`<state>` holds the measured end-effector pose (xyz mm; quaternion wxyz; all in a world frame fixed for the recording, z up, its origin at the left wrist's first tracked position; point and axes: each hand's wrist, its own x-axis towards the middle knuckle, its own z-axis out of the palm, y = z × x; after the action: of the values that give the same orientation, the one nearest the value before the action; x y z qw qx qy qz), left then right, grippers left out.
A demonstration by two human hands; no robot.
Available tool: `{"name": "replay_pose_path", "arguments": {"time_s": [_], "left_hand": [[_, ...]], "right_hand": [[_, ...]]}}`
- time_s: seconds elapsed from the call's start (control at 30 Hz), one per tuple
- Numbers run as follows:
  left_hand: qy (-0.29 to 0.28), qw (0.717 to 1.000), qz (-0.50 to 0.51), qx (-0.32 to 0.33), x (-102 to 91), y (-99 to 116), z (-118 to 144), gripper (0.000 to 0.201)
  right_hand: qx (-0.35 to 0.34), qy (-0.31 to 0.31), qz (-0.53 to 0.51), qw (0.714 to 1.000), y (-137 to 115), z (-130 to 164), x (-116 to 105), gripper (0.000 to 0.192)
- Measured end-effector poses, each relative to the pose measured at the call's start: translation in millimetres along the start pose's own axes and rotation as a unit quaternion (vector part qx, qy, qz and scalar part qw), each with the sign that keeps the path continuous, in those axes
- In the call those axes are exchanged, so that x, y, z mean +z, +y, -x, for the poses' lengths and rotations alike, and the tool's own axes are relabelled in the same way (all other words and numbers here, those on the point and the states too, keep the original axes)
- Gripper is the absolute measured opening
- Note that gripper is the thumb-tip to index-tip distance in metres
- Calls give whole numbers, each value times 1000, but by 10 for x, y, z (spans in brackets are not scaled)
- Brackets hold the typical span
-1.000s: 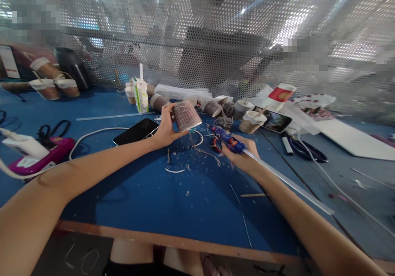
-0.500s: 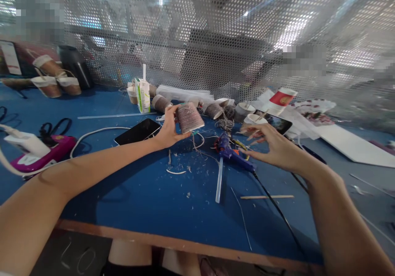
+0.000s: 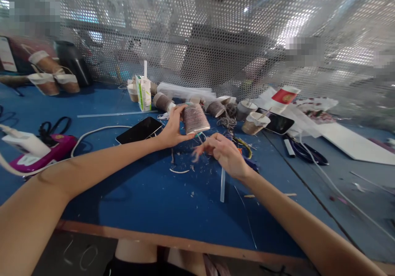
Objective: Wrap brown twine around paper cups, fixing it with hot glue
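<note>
My left hand (image 3: pixel 173 127) holds a paper cup wrapped in brownish string (image 3: pixel 195 119), tilted on its side above the blue table (image 3: pixel 138 185). My right hand (image 3: pixel 222 153) hovers just right of and below the cup, fingers loosely curled and blurred, holding nothing that I can see. Under my right hand lies the blue glue gun (image 3: pixel 250 163), mostly hidden, with a clear glue stick (image 3: pixel 222 184) lying on the table in front of it. String scraps (image 3: pixel 182 167) litter the table below the cup.
A black phone (image 3: pixel 138 130) lies left of the cup. Several wrapped cups (image 3: pixel 216 108), a juice carton (image 3: pixel 143 92) and a second phone (image 3: pixel 277 123) line the back. A pink glue gun (image 3: pixel 46 154) sits far left; scissors (image 3: pixel 304 151) lie right. A perforated screen stands behind.
My right hand let go of the blue glue gun, which now lies on the table, swung out to the right, then came back toward the cup. The left hand kept holding the cup.
</note>
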<state>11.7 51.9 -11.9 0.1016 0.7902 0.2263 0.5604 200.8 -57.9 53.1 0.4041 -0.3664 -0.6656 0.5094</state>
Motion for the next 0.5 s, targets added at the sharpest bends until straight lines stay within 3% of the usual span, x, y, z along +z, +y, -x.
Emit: {"name": "replay_pose_path", "arguments": {"time_s": [0.1,0.23,0.5], "left_hand": [[-21,1000,20,10,1,5,-3,93],[-70,996,47,17,-17,20,1,90],[-117,990,76,2,-70,39,3,89]], "right_hand": [[-1,15,-60,998,-119,22,-70,31],[-5,81,-64,995,-228,29,-182,36],[-17,164,-23,986,-48,12,-310,32]]}}
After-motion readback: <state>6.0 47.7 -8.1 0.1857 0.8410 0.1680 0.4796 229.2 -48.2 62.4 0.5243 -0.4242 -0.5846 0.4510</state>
